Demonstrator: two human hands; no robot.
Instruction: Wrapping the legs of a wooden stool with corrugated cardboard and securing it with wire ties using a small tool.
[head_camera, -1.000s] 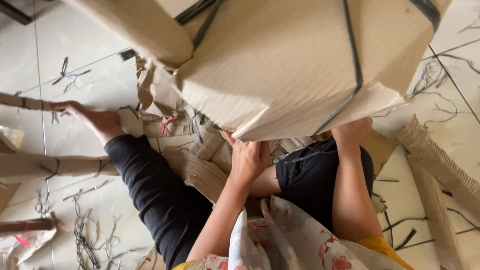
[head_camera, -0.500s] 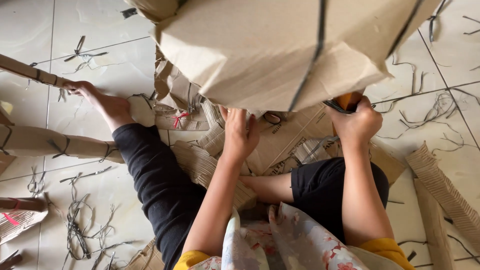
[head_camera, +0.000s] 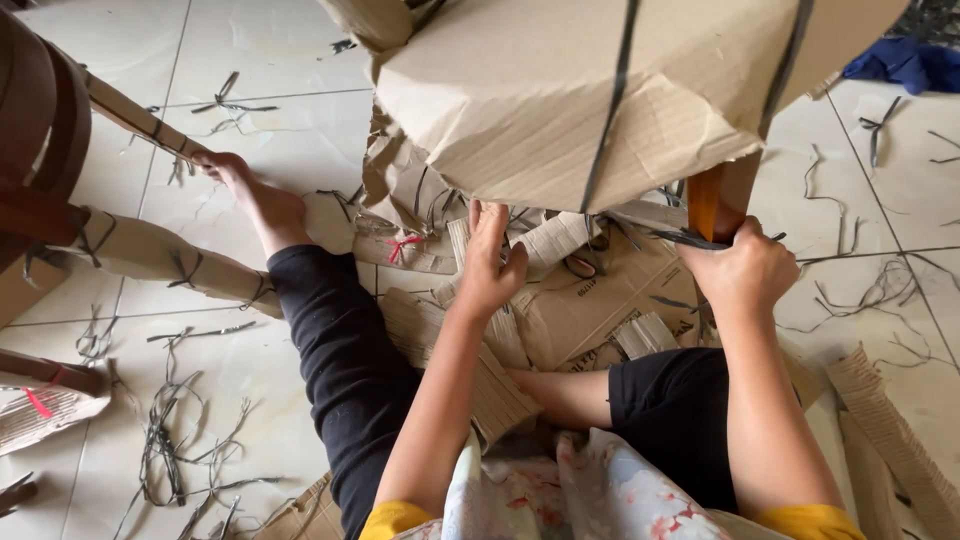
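A big bundle wrapped in brown cardboard (head_camera: 560, 110) and tied with black straps (head_camera: 605, 110) hangs over my lap. My left hand (head_camera: 492, 262) reaches under its lower edge, fingers stretched out against the torn cardboard there and holding nothing. My right hand (head_camera: 748, 272) is closed around loose black strap ends (head_camera: 680, 238) just below an orange-brown piece (head_camera: 712, 198) that sticks out of the wrapping. I sit on the tiled floor with my left leg in black trousers (head_camera: 335, 340) stretched out.
Cardboard-wrapped legs (head_camera: 150, 250) and a dark wooden part (head_camera: 40, 120) lie at the left. Cut strap scraps (head_camera: 170, 440) litter the tiles. Flattened cardboard (head_camera: 590, 305) lies under the bundle, corrugated strips (head_camera: 885, 410) at the right, a blue cloth (head_camera: 900, 62) at the top right.
My right hand has come out from under the bundle and closed on the strap ends. My left hand slid a little up along the bundle's underside. The view has shifted right.
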